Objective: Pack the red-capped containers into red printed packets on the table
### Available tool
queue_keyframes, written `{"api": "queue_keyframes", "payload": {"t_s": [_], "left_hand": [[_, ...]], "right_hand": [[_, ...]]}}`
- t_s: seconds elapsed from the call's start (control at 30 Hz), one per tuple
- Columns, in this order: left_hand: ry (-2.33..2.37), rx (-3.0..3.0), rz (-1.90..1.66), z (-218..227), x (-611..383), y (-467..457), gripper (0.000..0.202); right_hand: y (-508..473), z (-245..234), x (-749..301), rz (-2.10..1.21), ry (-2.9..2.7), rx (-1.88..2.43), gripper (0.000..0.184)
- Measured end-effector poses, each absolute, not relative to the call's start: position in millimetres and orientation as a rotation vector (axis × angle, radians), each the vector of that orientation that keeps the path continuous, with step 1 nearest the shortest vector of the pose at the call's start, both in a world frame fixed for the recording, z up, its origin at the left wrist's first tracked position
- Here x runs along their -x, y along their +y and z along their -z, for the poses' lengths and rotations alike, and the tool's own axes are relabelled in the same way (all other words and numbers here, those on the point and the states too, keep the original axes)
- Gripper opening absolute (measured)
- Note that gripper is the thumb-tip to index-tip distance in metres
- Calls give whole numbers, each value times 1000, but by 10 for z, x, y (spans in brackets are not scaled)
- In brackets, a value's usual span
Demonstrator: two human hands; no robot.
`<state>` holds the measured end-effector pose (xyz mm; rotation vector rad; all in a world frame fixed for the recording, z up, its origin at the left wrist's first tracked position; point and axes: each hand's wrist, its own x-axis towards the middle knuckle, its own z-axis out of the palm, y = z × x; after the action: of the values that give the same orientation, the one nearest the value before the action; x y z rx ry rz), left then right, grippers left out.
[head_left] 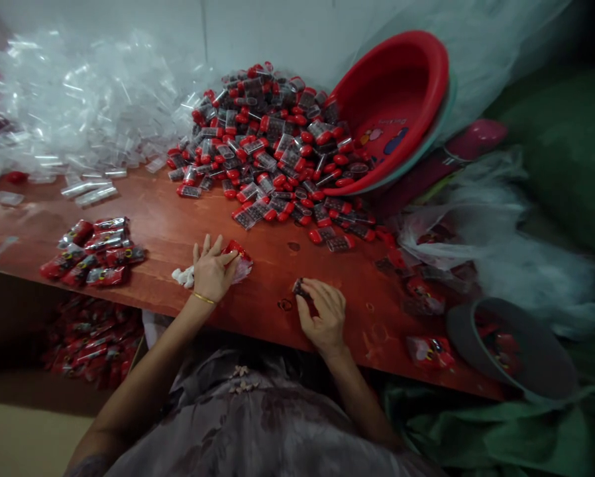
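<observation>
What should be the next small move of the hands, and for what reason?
Probably bring the right hand across to the red packet: it holds a small dark item, while the left hand is at the packet.

Behind the fingers (207, 244) of the left hand (210, 274) a thin gold-coloured bangle (205, 298) is worn, and farther back from them a greyish, darker-blotched garment (258, 430) is seen, decorated with pale flower-shaped ornaments (240, 371).

A red-and-clear packet (244, 264) lies on the desk (272, 271), partly beneath the left hand (212, 273). A small dark piece (298, 287) sits in the right hand (324, 310).
</observation>
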<state>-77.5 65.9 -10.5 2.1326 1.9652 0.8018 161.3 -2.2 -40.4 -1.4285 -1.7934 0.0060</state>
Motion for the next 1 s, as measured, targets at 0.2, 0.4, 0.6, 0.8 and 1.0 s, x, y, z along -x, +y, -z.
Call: {"api": "queue_keyframes", "payload": {"t_s": [0.2,0.4,0.6,0.8,1.0], "left_hand": [[1867,-2217,-956,-147,589,400,22],[1704,-1752,-1226,-156,503,230,45],[1232,-854,-1204,-64,407,237,34],[1191,-507,-1204,-129,283,216,41],[1230,-388,-1173,-102,341,267,40]], "right_hand": [[188,152,-899,-839,-1519,1254,30],[400,199,-677,-1080,-1211,1205,28],[262,211,-780,-918,-1332,1310,26],[234,182,-891,-751,-1560,1381,33],[143,191,-1372,-180,-1863,1830,33]]}}
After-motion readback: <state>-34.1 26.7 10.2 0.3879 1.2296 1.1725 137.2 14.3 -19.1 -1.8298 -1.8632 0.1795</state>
